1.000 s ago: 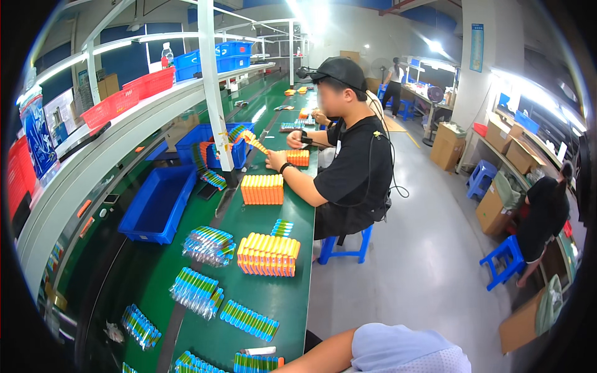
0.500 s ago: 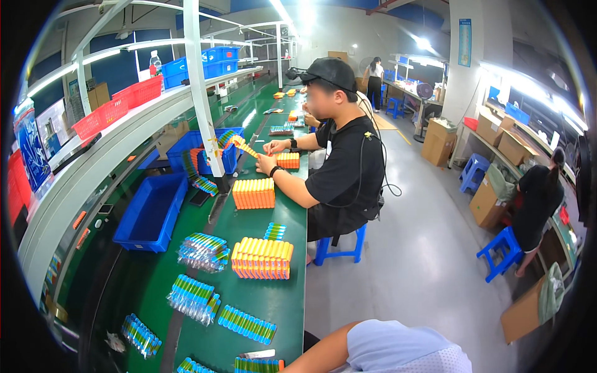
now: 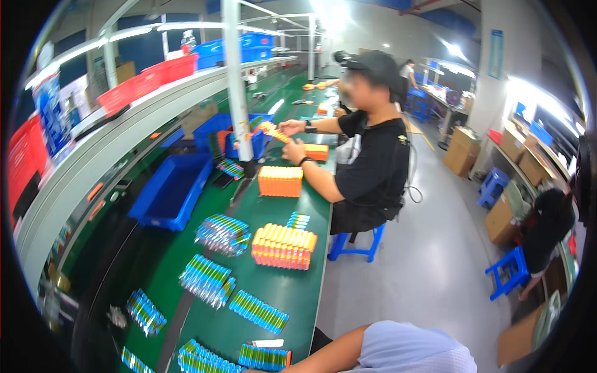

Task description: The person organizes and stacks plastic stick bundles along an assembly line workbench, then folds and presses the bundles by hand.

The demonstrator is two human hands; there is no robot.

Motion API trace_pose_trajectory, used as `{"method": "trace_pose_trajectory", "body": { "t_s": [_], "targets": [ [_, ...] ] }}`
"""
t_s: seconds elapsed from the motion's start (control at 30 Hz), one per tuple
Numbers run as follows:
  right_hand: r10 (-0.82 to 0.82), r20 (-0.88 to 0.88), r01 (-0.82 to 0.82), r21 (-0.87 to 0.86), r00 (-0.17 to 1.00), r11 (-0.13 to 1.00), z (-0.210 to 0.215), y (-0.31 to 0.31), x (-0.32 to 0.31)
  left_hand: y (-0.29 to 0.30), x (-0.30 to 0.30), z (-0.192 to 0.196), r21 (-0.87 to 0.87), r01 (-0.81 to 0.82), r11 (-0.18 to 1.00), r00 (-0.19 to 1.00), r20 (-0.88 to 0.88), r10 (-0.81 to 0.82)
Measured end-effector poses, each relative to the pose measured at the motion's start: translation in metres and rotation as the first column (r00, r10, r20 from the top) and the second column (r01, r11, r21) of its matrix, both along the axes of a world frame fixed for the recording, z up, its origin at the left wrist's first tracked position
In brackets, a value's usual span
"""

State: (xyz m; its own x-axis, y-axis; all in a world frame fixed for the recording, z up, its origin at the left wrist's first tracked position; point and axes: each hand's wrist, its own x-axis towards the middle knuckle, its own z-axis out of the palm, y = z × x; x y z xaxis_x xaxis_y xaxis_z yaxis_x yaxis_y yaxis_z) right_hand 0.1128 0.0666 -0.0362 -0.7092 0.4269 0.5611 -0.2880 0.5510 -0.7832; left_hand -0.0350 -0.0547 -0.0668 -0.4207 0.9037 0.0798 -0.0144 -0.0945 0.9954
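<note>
Long green workbench (image 3: 283, 298): orange cell blocks (image 3: 284, 246) near right edge, another orange block (image 3: 280, 181) farther along; blue-green cell bundles (image 3: 207, 280) mid-bench; blue bin (image 3: 173, 191) toward left edge.

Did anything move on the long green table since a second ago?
Hardly. The seated co-worker's hands stay up by the post, working a small orange piece just as before. The orange stacks, the blue-green bundles and the blue bin lie where they were. The wearer's arm stays at the bottom edge; the wearer's hands are out of sight.
</note>
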Motion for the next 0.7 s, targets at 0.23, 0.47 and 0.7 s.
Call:
{"method": "trace_pose_trajectory", "body": {
  "t_s": [0.23, 0.47, 0.7],
  "targets": [
    [-0.166, 0.061, 0.166, 0.005, 0.984, 0.986, 0.031, 0.019, 0.022, 0.006, 0.008, -0.008, 0.017, -0.016, 1.0, 0.996, 0.085, 0.015],
    [-0.312, 0.189, 0.344, -0.175, 0.931, 0.922, 0.037, 0.032, 0.039, 0.002, 0.01, 0.002, 0.028, 0.014, 1.0, 0.958, -0.285, -0.006],
    [-0.441, 0.22, 0.483, -0.21, 0.87, 0.85, 0.063, 0.034, 0.043, -0.016, -0.021, -0.043, -0.224, 0.012, 0.974, 0.973, -0.223, -0.063]
  ]
}}
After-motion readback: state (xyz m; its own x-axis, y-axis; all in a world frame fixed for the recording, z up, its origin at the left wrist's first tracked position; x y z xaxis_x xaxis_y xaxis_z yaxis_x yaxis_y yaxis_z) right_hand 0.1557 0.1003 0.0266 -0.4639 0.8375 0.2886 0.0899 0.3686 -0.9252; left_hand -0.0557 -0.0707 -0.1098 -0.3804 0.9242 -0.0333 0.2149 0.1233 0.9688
